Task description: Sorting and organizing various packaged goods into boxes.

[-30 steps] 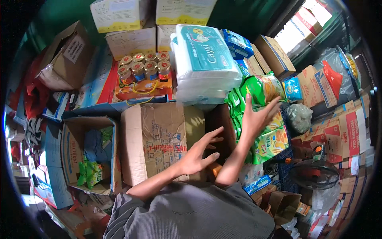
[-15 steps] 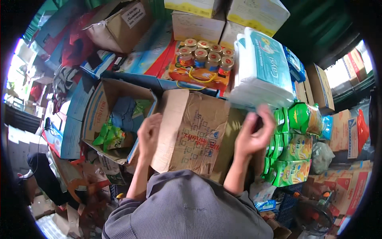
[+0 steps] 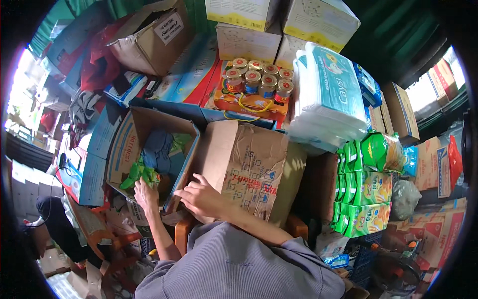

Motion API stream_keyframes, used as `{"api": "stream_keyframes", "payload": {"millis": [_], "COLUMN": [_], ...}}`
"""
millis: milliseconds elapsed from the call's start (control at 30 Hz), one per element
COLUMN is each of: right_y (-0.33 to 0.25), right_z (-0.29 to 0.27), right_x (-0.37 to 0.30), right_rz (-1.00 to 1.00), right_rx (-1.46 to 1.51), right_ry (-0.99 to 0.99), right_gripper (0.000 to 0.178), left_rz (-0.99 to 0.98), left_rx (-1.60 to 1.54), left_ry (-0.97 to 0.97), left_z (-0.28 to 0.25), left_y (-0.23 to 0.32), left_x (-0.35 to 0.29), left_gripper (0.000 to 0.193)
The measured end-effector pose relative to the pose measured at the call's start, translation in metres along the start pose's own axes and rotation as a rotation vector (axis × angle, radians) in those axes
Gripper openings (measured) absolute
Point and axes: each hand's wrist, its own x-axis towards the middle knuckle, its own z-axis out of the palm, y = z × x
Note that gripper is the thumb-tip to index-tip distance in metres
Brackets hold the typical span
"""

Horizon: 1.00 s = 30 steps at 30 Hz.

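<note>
My left hand (image 3: pixel 146 195) reaches over the near wall of an open cardboard box (image 3: pixel 191 149) on the left. Its fingers are closed on the near edge of a green packet (image 3: pixel 133 174) lying inside. Behind that packet, crumpled blue material (image 3: pixel 157 150) and another green packet (image 3: pixel 180 142) show in the same box. My right hand (image 3: pixel 201 198) is beside the box's right wall, palm down with fingers apart and nothing held. It hovers over a flattened brown cardboard piece (image 3: pixel 254 169) with red and dark print, in front of me.
Capped jars (image 3: pixel 259 79) stand on an orange carton (image 3: pixel 249 103) at the back. Right of them is a stack of white and teal plastic packs (image 3: pixel 331 94). Green and yellow packets (image 3: pixel 366 187) are piled at the right. An orange chair arm (image 3: pixel 297 228) stands near my right elbow.
My left hand has moved left and down into the box, onto the green packet. My right hand has swung left from beside the plastic packs to the box's right wall.
</note>
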Motion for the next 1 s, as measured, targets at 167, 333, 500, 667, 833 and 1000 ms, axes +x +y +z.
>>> {"api": "stream_keyframes", "payload": {"millis": [167, 333, 500, 667, 833, 1000], "right_y": [0.025, 0.042, 0.041, 0.035, 0.028, 0.026], "right_z": [0.010, 0.002, 0.002, 0.003, -0.018, -0.064], "right_x": [-0.010, -0.016, -0.017, -0.012, -0.003, 0.000], "right_rz": [0.027, 0.103, 0.117, 0.149, 0.150, 0.184], "right_rx": [-0.041, -0.066, -0.033, 0.005, 0.038, 0.142], "right_ry": [-0.038, -0.047, 0.003, 0.006, 0.195, 0.342], "right_gripper": [0.037, 0.034, 0.035, 0.047, 0.074, 0.097], "left_rz": [0.005, 0.097, 0.225, 0.273, 0.464, 0.641], "left_rx": [0.028, -0.097, -0.165, -0.240, -0.400, -0.590], "left_ry": [0.022, 0.034, 0.174, 0.337, 0.747, 0.998], "left_z": [0.011, 0.019, 0.005, -0.044, -0.111, -0.179], "left_y": [0.000, -0.006, 0.009, 0.037, 0.075, 0.094], "left_x": [0.001, 0.013, 0.008, -0.002, -0.011, -0.019], "left_gripper": [0.054, 0.035, 0.026, 0.021, 0.010, 0.011]}}
